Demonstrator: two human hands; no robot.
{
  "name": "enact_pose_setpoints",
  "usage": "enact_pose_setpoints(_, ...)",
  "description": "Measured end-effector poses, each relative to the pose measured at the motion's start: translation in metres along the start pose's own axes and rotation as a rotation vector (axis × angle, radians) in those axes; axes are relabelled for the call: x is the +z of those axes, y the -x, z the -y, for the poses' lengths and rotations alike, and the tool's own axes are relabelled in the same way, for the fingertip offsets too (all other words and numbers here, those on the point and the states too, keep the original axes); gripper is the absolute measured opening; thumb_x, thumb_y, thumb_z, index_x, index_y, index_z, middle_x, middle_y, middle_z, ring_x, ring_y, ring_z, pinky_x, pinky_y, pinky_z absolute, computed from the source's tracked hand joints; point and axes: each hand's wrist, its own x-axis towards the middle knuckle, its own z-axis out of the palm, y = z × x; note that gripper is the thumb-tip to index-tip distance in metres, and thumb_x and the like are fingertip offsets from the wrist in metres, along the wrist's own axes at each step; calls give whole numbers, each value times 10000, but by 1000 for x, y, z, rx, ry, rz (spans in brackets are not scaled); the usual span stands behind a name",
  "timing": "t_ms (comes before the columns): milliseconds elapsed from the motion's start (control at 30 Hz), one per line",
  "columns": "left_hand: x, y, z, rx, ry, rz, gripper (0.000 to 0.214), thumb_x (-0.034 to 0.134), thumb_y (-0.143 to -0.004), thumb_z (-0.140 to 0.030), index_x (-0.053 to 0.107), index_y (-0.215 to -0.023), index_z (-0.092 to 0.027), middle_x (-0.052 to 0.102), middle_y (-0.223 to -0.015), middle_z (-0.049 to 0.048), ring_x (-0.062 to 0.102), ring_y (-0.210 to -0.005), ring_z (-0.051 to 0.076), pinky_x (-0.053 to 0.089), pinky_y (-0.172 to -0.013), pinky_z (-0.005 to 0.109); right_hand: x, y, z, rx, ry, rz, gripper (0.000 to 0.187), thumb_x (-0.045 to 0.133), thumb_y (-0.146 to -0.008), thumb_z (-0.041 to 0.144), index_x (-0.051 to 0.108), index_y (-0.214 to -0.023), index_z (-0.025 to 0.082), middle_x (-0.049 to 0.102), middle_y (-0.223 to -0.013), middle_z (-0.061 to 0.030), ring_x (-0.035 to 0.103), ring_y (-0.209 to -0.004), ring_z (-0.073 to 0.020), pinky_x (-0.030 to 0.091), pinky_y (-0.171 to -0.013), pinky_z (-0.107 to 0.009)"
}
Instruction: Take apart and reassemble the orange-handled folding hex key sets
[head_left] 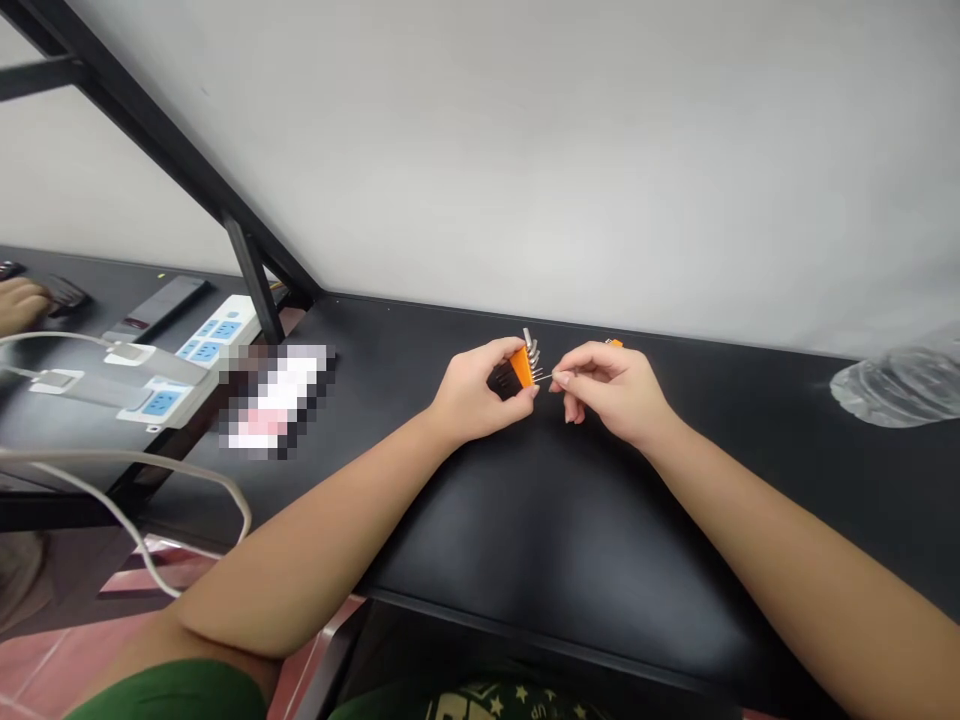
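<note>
My left hand (pixel 484 395) is closed around an orange and black hex key holder (pixel 523 368), thumb and fingers on its sides. Several silver hex keys (pixel 531 345) stick out of its right face, the thicker ones at the top. Just to the right, my right hand (pixel 611 390) pinches a thin hex key (pixel 546 377) between thumb and forefinger. The far end of this key is at the holder's lower part; whether it sits in a slot I cannot tell. A small orange item (pixel 615 343) shows behind my right hand, mostly hidden.
The black table (pixel 540 520) meets a pale wall (pixel 570 180). A clear plastic-looking item (pixel 896 385) lies at the right. At the left are a pixelated object (pixel 281 395), a power strip (pixel 202 350) with cables, a black metal frame (pixel 255 275) and another person's hand (pixel 21 303) by a mouse.
</note>
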Motion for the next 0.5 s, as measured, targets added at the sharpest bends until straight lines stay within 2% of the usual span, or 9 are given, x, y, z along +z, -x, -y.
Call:
enact_pose_setpoints(200,0,0,0,9,-10,0,441,758,-756,-274,660,-1174,-171,778,-1025,59,745,-884,185,595,-822,286,0,1,0,-11,99,-16,204,762,-850,380,702,-831,186,634,-577,12,632,-479,-147,542,-472,-270)
enact_pose_setpoints(500,0,-1,-1,11,-7,-9,443,758,-753,-278,662,-1171,-169,777,-1024,62,748,-885,188,601,-823,287,-7,2,-1,-85,203,-7,125,720,-878,307,713,-834,191,676,-704,0,644,-509,-128,541,-498,-259)
